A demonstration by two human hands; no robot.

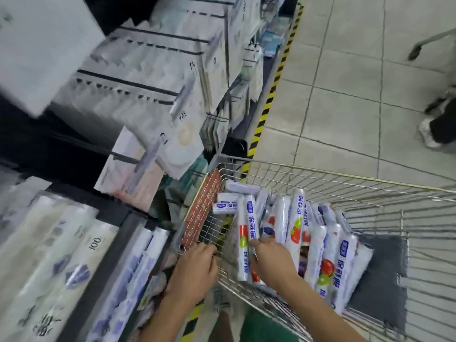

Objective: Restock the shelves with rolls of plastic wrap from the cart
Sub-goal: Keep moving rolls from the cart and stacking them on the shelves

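Note:
A wire shopping cart [328,172] stands at the lower right, holding several white rolls of plastic wrap [318,245] with blue lettering and red-green fruit pictures. My right hand [272,259] reaches into the cart and its fingers curl over one roll [251,219] near the cart's left end. My left hand [197,265] grips the cart's left rim with fingers hooked over the wire. On the low shelf [128,218] at the left lie more rolls of the same wrap [145,255].
Hanging packets of bags fill the pegs [158,77] above the shelf. A yellow-black hazard strip [276,77] edges the shelf base along the tiled floor. Another person's shoe and dark trouser leg [436,129] stand at the far right. A red sign [202,208] hangs on the cart's end.

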